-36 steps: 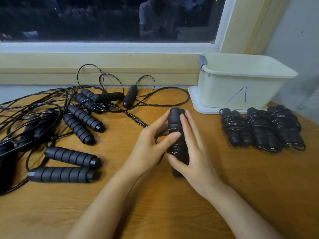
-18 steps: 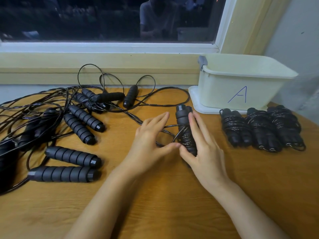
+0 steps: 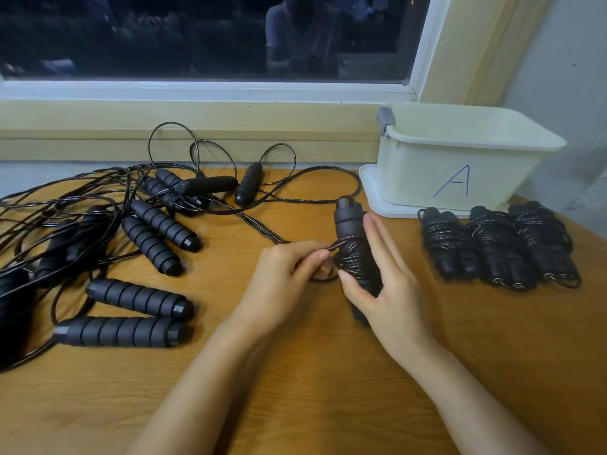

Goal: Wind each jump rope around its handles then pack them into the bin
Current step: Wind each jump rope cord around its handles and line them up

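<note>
since the earlier frame, the left hand has changed from straight fingers to curled fingers; the handles stay at the same place on the table.

1. left hand: thumb and fingertips pinch the cord at the left side of the handles, where the last turns lie.
2. right hand: the thumb presses the near left side of the handles and the fingers lie almost straight along the right side, so the pair is clamped between them.
3. handles: two black handles, side by side, tilted with the top end far, partly wrapped with cord at mid length.
4. the free cord runs far and left from the left hand to the loose ropes at the left of the table.
5. three wound ropes lie in a row at the right, just near of the bin.
6. bin: cream, marked "a", at the far right, set on a white lid.
</note>
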### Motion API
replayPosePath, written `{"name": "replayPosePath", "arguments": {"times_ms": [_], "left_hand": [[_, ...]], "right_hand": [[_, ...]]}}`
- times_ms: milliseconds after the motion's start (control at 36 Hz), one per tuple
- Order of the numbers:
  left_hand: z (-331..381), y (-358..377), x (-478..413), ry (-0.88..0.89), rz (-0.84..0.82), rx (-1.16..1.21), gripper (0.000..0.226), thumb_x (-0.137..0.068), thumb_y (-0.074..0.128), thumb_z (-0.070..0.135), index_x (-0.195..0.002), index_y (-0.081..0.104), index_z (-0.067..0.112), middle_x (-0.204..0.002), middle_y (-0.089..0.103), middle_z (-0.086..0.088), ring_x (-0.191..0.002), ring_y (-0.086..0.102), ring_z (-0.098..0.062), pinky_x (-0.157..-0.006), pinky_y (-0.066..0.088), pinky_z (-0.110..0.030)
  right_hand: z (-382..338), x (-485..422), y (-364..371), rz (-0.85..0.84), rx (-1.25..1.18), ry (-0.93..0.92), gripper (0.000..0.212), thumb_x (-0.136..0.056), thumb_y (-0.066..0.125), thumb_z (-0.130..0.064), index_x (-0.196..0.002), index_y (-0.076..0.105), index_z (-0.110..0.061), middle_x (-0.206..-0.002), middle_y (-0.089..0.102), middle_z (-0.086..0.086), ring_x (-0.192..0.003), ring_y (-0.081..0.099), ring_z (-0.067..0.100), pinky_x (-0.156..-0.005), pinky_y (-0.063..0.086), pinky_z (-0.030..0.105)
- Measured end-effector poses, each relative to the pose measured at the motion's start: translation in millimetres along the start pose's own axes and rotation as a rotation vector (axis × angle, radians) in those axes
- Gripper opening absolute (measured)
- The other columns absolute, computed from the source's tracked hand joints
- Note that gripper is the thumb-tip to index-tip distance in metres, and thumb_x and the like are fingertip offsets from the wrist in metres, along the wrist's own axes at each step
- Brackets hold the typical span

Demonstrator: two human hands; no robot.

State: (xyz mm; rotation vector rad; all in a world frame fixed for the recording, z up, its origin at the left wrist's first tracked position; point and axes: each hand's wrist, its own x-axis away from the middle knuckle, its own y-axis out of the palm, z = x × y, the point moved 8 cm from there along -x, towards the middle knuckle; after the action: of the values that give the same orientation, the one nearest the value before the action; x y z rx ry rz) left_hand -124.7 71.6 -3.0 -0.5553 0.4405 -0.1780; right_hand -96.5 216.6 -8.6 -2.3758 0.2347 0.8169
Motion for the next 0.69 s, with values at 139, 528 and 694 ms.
{"name": "replayPosePath", "arguments": {"times_ms": [139, 528, 694], "left_hand": [[-15, 0, 2, -0.275, -0.034, 0.457, 0.042, -0.096, 0.055, 0.009, -0.138, 0.051, 0.008, -0.099, 0.076, -0.003, -0.088, 0.073, -0.009, -0.076, 0.051, -0.013], [-14, -9, 1, -0.302, 0.078, 0.632, 0.053, -0.078, 0.069, 0.019, -0.130, 0.057, 0.018, -0.095, 0.077, 0.003, -0.091, 0.072, -0.007, -0.074, 0.051, -0.013], [-14, -24, 5, -0.292, 0.267, 0.608, 0.066, -0.062, 0.079, 0.020, -0.126, 0.061, 0.015, -0.096, 0.077, 0.004, -0.095, 0.072, -0.008, -0.076, 0.054, -0.016]], "right_hand": [[-8, 2, 6, -0.076, -0.364, 0.043, 0.069, -0.088, 0.062, -0.029, -0.150, 0.034, -0.022, -0.159, 0.035, -0.003, -0.146, 0.033, 0.012, -0.116, 0.035, 0.034], [-8, 2, 11, -0.175, -0.538, 0.135, 0.061, -0.095, 0.057, -0.028, -0.151, 0.032, -0.025, -0.155, 0.034, -0.012, -0.143, 0.030, -0.001, -0.107, 0.032, 0.011], [-5, 4, 13, -0.162, -0.476, 0.121, 0.053, -0.101, 0.048, -0.017, -0.149, 0.034, -0.031, -0.158, 0.036, -0.010, -0.147, 0.029, 0.007, -0.120, 0.029, 0.037]]}}
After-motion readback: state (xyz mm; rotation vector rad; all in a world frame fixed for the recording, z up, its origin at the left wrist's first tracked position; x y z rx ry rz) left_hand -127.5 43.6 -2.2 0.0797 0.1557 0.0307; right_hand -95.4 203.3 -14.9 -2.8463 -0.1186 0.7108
